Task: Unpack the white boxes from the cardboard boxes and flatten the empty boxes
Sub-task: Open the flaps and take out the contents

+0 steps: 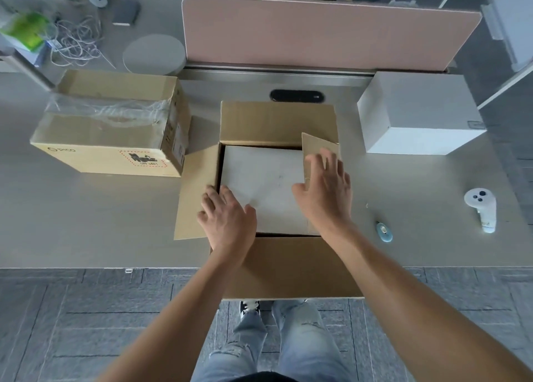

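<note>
While the near flap of the open cardboard box (277, 127) hangs over the table's (86, 223) front edge, both hands reach into its mouth: the left hand (227, 220) lies spread at the left rim, fingers on the side flap, and the right hand (326, 191) is spread against the upright right flap. Inside lies a white box (265, 185), top showing. Farther back, a taped cardboard box (112, 124) sits toward the left edge, and another white box (418, 113) near the far right corner.
</note>
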{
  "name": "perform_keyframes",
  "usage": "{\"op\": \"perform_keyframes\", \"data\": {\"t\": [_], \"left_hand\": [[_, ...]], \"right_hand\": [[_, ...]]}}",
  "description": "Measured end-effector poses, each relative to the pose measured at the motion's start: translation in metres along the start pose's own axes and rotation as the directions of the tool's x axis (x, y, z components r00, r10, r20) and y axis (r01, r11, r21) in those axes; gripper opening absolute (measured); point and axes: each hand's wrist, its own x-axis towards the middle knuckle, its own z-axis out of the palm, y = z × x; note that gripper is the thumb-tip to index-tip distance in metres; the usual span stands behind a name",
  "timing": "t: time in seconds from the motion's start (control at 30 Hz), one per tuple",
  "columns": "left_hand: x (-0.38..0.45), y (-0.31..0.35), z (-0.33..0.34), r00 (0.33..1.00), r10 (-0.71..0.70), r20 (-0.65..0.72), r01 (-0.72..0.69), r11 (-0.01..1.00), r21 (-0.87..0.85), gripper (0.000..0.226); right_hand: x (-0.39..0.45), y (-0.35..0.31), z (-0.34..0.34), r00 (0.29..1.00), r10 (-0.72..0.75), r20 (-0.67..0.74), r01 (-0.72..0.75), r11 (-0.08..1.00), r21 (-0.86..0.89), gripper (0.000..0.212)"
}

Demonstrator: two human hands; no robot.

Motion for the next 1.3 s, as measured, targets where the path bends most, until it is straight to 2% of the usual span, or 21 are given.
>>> {"op": "perform_keyframes", "data": {"t": [0.1, 0.17, 0.27, 0.4, 0.53, 0.6, 0.67, 0.77, 0.9, 1.03, 1.1, 1.3], "left_hand": [[0.005, 0.001, -0.002, 1.000, -0.017, -0.003, 0.017, 0.999, -0.037, 0.076], [0.010, 0.003, -0.004, 0.999, -0.039, -0.004, 0.039, 0.997, -0.060, 0.075], [0.016, 0.007, -0.008, 0.997, -0.079, 0.012, 0.080, 0.991, -0.107, 0.067], [0.019, 0.009, -0.015, 0.995, -0.101, 0.022, 0.103, 0.988, -0.119, 0.057], [0.020, 0.005, -0.019, 0.998, -0.049, 0.038, 0.052, 0.996, -0.066, 0.055], [0.021, 0.004, -0.021, 0.998, -0.037, 0.052, 0.040, 0.998, -0.041, 0.057], [0.022, 0.005, -0.023, 0.997, -0.035, 0.065, 0.037, 0.999, -0.023, 0.059], [0.024, 0.005, -0.027, 0.996, -0.030, 0.082, 0.031, 0.999, -0.010, 0.060], [0.024, 0.005, -0.029, 0.995, -0.015, 0.103, 0.015, 1.000, 0.003, 0.064], [0.023, 0.001, -0.030, 0.992, 0.017, 0.126, -0.014, 1.000, -0.025, 0.064], [0.023, -0.001, -0.030, 0.990, 0.033, 0.134, -0.026, 0.998, -0.051, 0.063], [0.031, -0.003, -0.030, 0.979, 0.017, 0.205, 0.001, 0.996, -0.087, 0.060]], "right_hand": [[0.004, 0.005, -0.022, 0.993, -0.043, -0.107, 0.046, 0.999, 0.027, 0.031], [0.006, 0.015, -0.036, 0.991, -0.013, -0.135, 0.016, 1.000, 0.020, 0.025], [0.010, 0.043, -0.051, 0.990, 0.079, -0.113, -0.086, 0.995, -0.056, 0.029], [0.011, 0.089, -0.060, 0.984, 0.128, -0.122, -0.152, 0.967, -0.205, 0.034], [0.001, 0.113, -0.042, 0.972, 0.233, 0.007, -0.222, 0.936, -0.273, 0.026], [-0.007, 0.109, -0.027, 0.967, 0.235, 0.100, -0.207, 0.951, -0.231, 0.028], [-0.017, 0.096, -0.012, 0.969, 0.179, 0.167, -0.162, 0.980, -0.113, 0.031], [-0.028, 0.076, 0.007, 0.972, 0.140, 0.187, -0.144, 0.990, 0.010, 0.026], [-0.032, 0.060, 0.018, 0.941, 0.282, 0.185, -0.292, 0.956, 0.029, 0.012], [-0.030, 0.047, 0.015, 0.901, 0.368, 0.230, -0.394, 0.916, 0.076, 0.031], [-0.026, 0.046, 0.011, 0.867, 0.415, 0.275, -0.458, 0.882, 0.111, 0.032], [-0.021, 0.060, 0.021, 0.836, 0.420, 0.354, -0.500, 0.848, 0.177, 0.018]]}}
